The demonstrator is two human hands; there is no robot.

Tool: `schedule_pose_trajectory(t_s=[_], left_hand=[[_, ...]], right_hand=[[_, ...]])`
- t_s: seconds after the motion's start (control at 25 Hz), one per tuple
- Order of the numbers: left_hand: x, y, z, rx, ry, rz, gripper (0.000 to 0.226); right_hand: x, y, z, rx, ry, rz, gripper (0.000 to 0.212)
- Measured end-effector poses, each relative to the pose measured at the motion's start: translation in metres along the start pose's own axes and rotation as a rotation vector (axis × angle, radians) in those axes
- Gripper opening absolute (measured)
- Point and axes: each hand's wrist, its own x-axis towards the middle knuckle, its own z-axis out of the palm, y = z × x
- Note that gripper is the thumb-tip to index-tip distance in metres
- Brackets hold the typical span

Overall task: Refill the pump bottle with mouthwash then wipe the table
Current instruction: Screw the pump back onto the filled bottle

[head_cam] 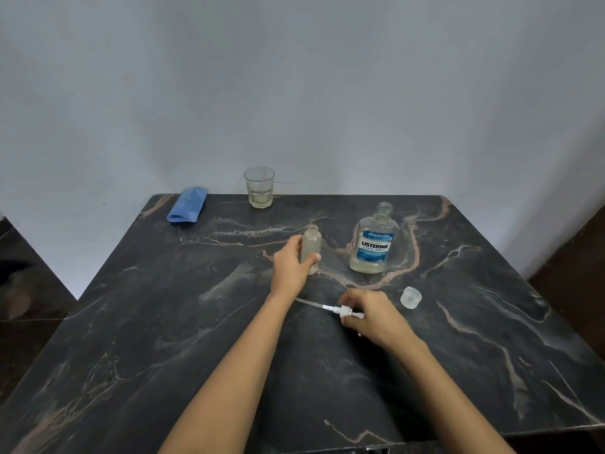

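A small frosted pump bottle (311,246) stands upright and uncapped on the dark marble table (163,322). My left hand (291,267) grips its body from the left. My right hand (373,317) pinches the white pump head (343,312), which lies low over the table with its thin tube pointing left toward my left wrist. The mouthwash bottle (375,242), clear with a blue label, stands open to the right of the pump bottle with a little pale liquid at its bottom. Its clear cap (411,297) sits on the table to the right of my right hand.
A drinking glass (259,187) stands at the table's far edge. A folded blue cloth (188,205) lies at the far left corner. A pale wall rises behind the table, and dark floor drops away on both sides.
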Motion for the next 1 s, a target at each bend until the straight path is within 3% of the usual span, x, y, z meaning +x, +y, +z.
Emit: schedule_pose_trajectory(t_s=[0.24, 0.36, 0.6, 1.0], left_hand=[[0.002, -0.001, -0.014, 0.045, 0.016, -0.003, 0.04], [0.002, -0.002, -0.016, 0.037, 0.001, -0.016, 0.043], [-0.001, -0.003, -0.014, 0.005, 0.014, -0.026, 0.043], [0.0, -0.005, -0.013, -0.015, 0.02, -0.042, 0.044]], right_hand=[[0.005, -0.009, -0.054, 0.316, 0.342, 0.068, 0.02], [0.012, -0.026, -0.086, 0.405, 0.445, -0.005, 0.027], [0.042, -0.068, -0.118, 0.1, 0.475, -0.219, 0.016], [0.071, -0.096, -0.135, -0.141, 0.354, -0.292, 0.021]])
